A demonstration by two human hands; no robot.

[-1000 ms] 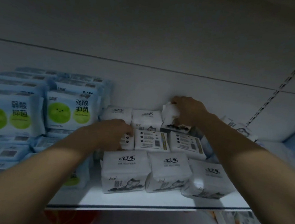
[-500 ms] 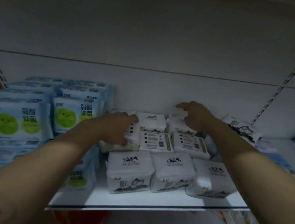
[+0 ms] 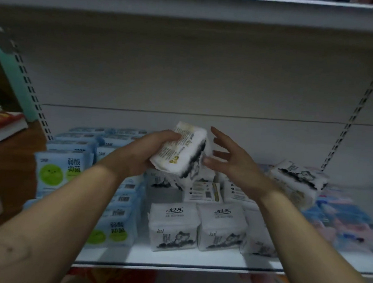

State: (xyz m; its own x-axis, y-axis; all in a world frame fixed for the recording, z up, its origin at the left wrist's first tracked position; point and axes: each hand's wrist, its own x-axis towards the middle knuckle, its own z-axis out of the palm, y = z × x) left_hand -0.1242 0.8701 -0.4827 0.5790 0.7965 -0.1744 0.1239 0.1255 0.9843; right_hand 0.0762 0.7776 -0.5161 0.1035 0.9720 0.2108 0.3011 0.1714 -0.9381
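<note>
Nearest me, along the shelf (image 3: 171,266) lip, the front row of white packs (image 3: 173,227) stands upright and tidy, with blue packs (image 3: 65,169) stacked to their left. Above the rows behind them, my left grip (image 3: 144,153) is curled round one white pack (image 3: 180,154), holding it tilted in the air, printed back toward me, clear of the stock below. My right grip (image 3: 231,160) hangs just beside its right side, fingers spread wide and holding nothing; I cannot tell whether the fingertips touch the wrapper. I judge this to be the straightening step, with one pack in hand for turning and seating. Next, the right grip should steady it, square it face-front, and help lower it into a gap near the back. Farther right, a loose pack (image 3: 298,183) lies askew.
</note>
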